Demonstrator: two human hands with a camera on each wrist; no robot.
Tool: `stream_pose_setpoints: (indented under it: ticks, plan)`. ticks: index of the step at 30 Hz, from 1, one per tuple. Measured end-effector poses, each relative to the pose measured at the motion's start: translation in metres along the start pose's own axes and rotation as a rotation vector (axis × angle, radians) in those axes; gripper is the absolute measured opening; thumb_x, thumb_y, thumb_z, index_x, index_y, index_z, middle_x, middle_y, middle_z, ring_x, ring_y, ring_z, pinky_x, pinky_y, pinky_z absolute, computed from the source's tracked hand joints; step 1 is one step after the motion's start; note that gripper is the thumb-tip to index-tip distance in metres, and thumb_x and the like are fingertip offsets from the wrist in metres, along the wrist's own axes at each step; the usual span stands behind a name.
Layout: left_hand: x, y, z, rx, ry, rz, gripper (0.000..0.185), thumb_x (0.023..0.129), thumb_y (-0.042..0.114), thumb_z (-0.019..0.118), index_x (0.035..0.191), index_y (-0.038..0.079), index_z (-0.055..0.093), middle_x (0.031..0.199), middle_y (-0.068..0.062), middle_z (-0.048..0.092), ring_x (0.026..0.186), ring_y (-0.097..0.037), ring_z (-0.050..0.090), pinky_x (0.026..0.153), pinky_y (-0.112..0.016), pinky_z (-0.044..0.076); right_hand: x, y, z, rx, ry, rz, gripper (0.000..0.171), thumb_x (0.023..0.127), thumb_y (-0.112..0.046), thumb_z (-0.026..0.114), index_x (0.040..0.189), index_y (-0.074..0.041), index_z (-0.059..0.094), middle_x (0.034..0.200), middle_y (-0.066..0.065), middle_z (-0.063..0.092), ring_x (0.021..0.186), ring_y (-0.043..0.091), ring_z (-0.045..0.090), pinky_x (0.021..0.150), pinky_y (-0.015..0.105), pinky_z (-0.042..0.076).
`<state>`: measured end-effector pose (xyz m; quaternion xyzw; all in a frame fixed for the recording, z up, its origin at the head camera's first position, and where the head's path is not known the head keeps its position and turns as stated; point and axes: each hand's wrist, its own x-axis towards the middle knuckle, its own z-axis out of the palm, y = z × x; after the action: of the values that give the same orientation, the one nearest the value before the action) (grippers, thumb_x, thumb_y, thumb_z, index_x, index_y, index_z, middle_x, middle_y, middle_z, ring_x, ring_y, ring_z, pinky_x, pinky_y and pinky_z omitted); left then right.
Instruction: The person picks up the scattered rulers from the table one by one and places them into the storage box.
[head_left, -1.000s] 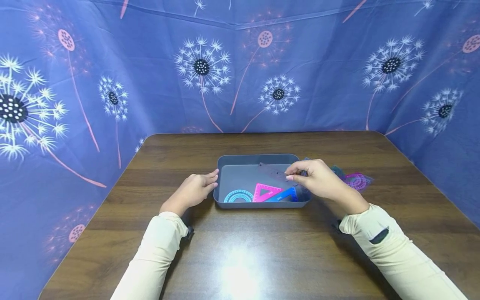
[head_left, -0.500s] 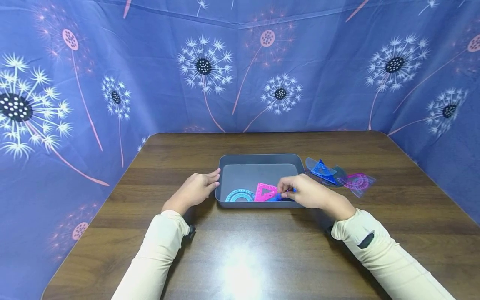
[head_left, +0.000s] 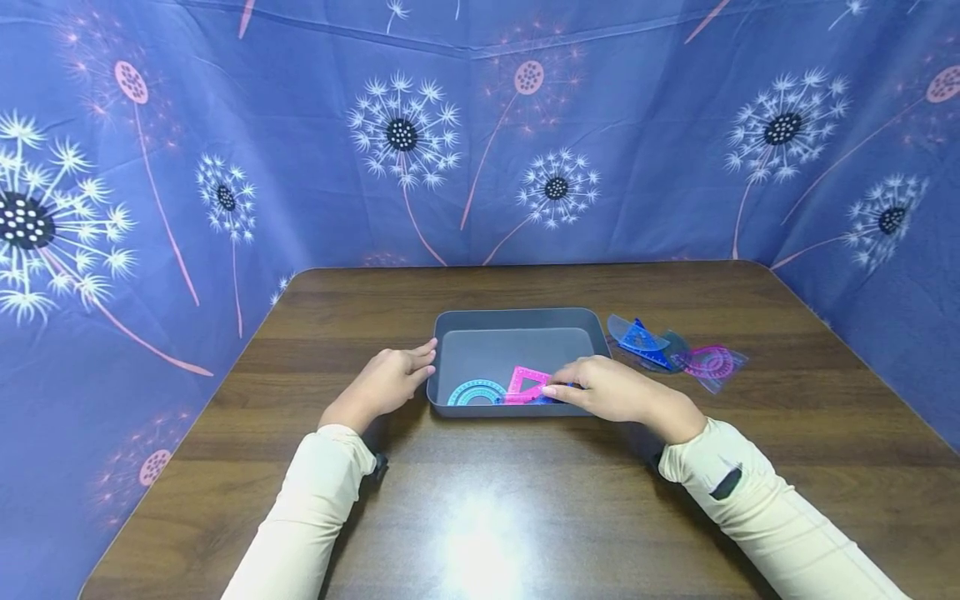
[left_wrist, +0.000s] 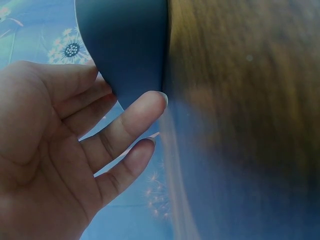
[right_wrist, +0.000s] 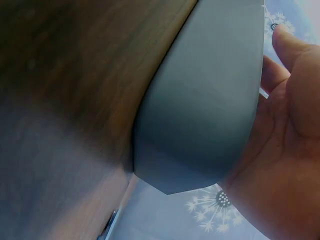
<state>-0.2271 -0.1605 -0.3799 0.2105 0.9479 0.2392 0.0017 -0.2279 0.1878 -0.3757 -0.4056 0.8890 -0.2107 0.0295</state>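
Nearest the camera, two cream sleeves (head_left: 307,508) come in from the bottom of the head view over a brown wooden desk (head_left: 525,500) with a bright glare patch low in the middle. The left hand (head_left: 390,379) lies just left of centre, its fingers straight and relaxed, the fingertips (left_wrist: 150,102) touching the left outer wall of a grey tray (head_left: 517,321); it holds nothing. In the left wrist view the palm faces the camera and the tray wall fills the top of the frame. The right hand (head_left: 600,387) reaches over the tray's front right corner, its fingers stretched out low over the pieces lying there; whether they pinch or only press a piece cannot be told, since the hand hides the contact. The right wrist view shows only the tray's outside wall and the palm at the right edge.

The tray sits in the middle of the frame. Along its front wall lie three flat drawing tools that can be counted: a teal half-circle protractor (head_left: 477,392), a pink set square (head_left: 527,383), and a blue piece (head_left: 558,392) mostly hidden under the right hand.

Further back and to the right of the tray, on the desk, lie a blue set square (head_left: 641,340) and a pink round protractor (head_left: 711,362) in clear wrapping, with a dark piece between them that is hard to make out. No writing can be read on any of them.

Behind the desk hangs a blue cloth (head_left: 480,150) printed with dandelion heads.
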Motion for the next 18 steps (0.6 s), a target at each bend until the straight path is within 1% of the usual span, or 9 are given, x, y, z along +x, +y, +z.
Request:
stream_pose_setpoints:
  ticks: [2,5,8,10,15,18]
  plan:
    - [-0.0004,-0.0004,0.0005,-0.006,-0.002,-0.003,0.037,0.103,0.02,0.056,0.135,0.002,0.059,0.15,-0.004,0.047,0.049,-0.004,0.058,0.067,-0.025,0.05,-0.0002,-0.0012,0.0002,-0.013,-0.008,-0.004,0.031,0.103,-0.039,0.054,0.09,-0.019,0.075,0.083,-0.012,0.063,0.075,0.004,0.055,0.069,0.028,0.049]
    - [-0.0007,-0.0008,0.0013,-0.009,-0.001,0.003,0.037,0.103,0.02,0.056,0.135,0.001,0.059,0.15,-0.004,0.047,0.049,-0.004,0.057,0.066,-0.025,0.049,-0.0011,-0.0014,0.0008,-0.026,-0.018,0.0,0.033,0.103,-0.039,0.055,0.087,-0.019,0.074,0.083,-0.014,0.058,0.075,0.004,0.053,0.069,0.027,0.048]
    - [-0.0007,-0.001,0.0017,-0.009,0.002,0.006,0.037,0.103,0.02,0.057,0.135,0.001,0.059,0.149,-0.004,0.047,0.048,-0.004,0.055,0.065,-0.025,0.049,-0.0019,-0.0004,0.0014,-0.02,-0.029,0.009,0.035,0.103,-0.039,0.055,0.081,-0.017,0.073,0.081,-0.013,0.053,0.072,0.005,0.048,0.066,0.026,0.045]
    - [-0.0004,-0.0009,0.0017,-0.009,0.003,0.007,0.037,0.103,0.019,0.057,0.135,0.001,0.059,0.149,-0.004,0.047,0.048,-0.004,0.056,0.065,-0.025,0.049,-0.0022,0.0001,0.002,-0.014,-0.033,0.013,0.036,0.103,-0.039,0.055,0.079,-0.017,0.072,0.08,-0.012,0.052,0.072,0.005,0.048,0.065,0.025,0.045]
    - [-0.0007,0.0001,0.0011,-0.011,-0.004,-0.001,0.037,0.103,0.019,0.057,0.135,0.001,0.058,0.15,-0.004,0.047,0.049,-0.006,0.058,0.065,-0.024,0.049,-0.0024,0.0007,0.0028,-0.013,-0.047,0.019,0.038,0.103,-0.04,0.053,0.08,-0.017,0.073,0.082,-0.012,0.053,0.075,0.005,0.049,0.068,0.026,0.046]
    - [-0.0007,0.0004,0.001,-0.022,-0.006,-0.013,0.038,0.103,0.02,0.057,0.136,0.002,0.058,0.15,-0.004,0.046,0.049,-0.006,0.058,0.062,-0.024,0.05,-0.0022,0.0003,0.0028,-0.008,-0.055,0.027,0.038,0.103,-0.039,0.053,0.081,-0.017,0.074,0.083,-0.012,0.053,0.076,0.006,0.05,0.07,0.027,0.046]
